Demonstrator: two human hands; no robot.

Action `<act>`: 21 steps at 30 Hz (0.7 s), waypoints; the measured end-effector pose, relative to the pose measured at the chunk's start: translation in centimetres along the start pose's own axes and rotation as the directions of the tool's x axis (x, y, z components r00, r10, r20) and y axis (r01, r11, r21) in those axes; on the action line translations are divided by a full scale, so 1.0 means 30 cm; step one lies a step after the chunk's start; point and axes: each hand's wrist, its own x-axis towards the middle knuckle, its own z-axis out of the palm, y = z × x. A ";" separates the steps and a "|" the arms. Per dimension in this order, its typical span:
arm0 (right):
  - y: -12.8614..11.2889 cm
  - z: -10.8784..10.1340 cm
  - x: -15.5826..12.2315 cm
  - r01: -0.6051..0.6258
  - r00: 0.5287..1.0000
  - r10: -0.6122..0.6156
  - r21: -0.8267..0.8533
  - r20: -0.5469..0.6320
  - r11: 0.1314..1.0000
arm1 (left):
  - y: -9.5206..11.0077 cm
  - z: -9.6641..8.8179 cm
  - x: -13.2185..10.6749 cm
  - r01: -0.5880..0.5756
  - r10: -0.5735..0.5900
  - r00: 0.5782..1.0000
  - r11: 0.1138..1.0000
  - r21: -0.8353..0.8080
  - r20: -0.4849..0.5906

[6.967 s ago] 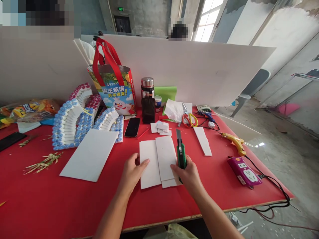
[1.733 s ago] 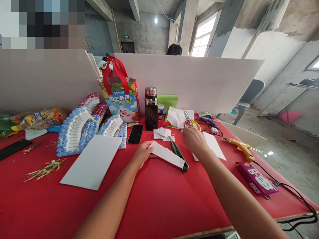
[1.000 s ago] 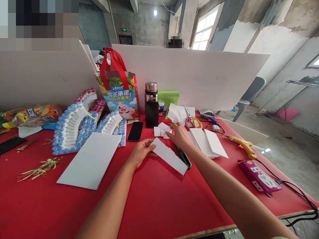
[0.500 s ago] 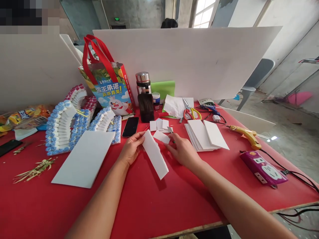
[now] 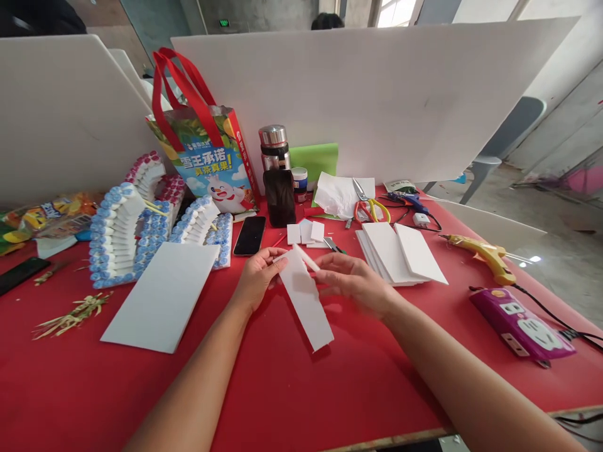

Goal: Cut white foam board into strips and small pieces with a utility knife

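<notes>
My left hand [image 5: 257, 279] pinches the top end of a long white foam strip [image 5: 307, 300], which slants down over the red table [image 5: 301, 389]. My right hand [image 5: 353, 282] holds a small white foam piece [image 5: 306, 258] against the strip's upper end, fingers closed on it. Just behind my hands lie several small white foam squares [image 5: 305, 232] and the green utility knife [image 5: 333, 245], partly hidden. A stack of white foam rectangles [image 5: 400, 252] lies to the right of my right hand.
A large white foam sheet [image 5: 162, 295] lies left, behind it a blue-capped white model [image 5: 127, 232] and a phone [image 5: 249, 235]. A red-handled bag [image 5: 207, 157], flask [image 5: 274, 145] and scissors [image 5: 372, 207] stand at the back. Glue gun [image 5: 485, 254] and purple power strip [image 5: 522, 323] are right.
My right hand set several foam rectangles down in a stack on the right, then picked up a small foam piece and brought it to the strip held by my left hand.
</notes>
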 end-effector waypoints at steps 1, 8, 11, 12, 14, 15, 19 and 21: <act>0.009 0.015 0.001 -0.024 0.999 0.024 -0.002 0.022 1.000 | -0.003 0.004 0.001 -0.016 0.016 1.000 1.000 -0.002 -0.015; 0.070 0.019 0.023 0.073 0.964 -0.199 -0.539 -0.179 0.839 | -0.003 0.021 -0.008 -0.068 0.070 0.997 0.997 -0.047 0.030; 0.068 -0.001 0.015 0.141 0.906 -0.409 -0.831 -0.110 0.537 | 0.004 0.026 -0.019 0.014 -0.010 0.997 0.998 -0.054 0.070; 0.065 -0.005 0.012 0.150 0.896 -0.439 -0.882 -0.071 0.448 | 0.005 0.028 -0.021 0.035 -0.031 0.997 0.998 -0.055 0.070; 0.062 -0.010 0.007 0.162 0.879 -0.476 -0.937 -0.006 0.310 | 0.007 0.034 -0.026 0.066 -0.061 0.995 0.995 -0.069 0.074; 0.062 -0.011 0.007 0.167 0.870 -0.493 -0.950 0.016 0.263 | 0.008 0.037 -0.029 0.077 -0.071 0.995 0.994 -0.079 0.077; 0.073 -0.013 0.013 0.196 0.839 -0.539 -0.967 0.079 0.162 | 0.017 0.051 -0.039 0.105 -0.097 0.993 0.987 -0.123 0.066; 0.080 -0.014 0.016 0.226 0.824 -0.555 -0.963 0.111 0.144 | 0.026 0.058 -0.045 0.120 -0.109 0.990 0.984 -0.131 0.090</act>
